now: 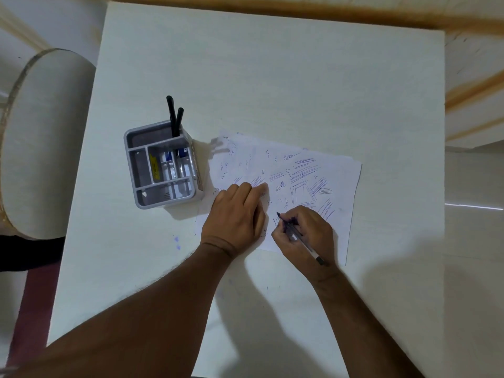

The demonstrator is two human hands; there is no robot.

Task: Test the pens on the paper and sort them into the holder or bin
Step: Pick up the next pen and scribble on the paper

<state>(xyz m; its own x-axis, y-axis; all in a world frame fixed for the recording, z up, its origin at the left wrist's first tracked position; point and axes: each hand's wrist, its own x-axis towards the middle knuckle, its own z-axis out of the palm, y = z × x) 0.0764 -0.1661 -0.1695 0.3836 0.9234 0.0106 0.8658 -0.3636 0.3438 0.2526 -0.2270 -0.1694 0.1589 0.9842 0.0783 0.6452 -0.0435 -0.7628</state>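
A white sheet of paper (335,173) covered with blue scribbles lies on the white table (272,77). My left hand (234,214) rests flat on the sheet's left part, fingers together, pressing it down. My right hand (308,233) grips a clear-barrelled pen (300,237) with a dark end cap; its tip touches the paper just right of my left hand. A grey compartmented holder (139,186) stands left of the paper. Two black pens (174,115) stick up from its back compartment, and other pens lie in its middle slots.
A round cream chair seat (41,143) sits beyond the table's left edge. Small blue ink stains (176,241) mark the table left of my left wrist. Pale floor lies past the table's right edge. No bin is in view.
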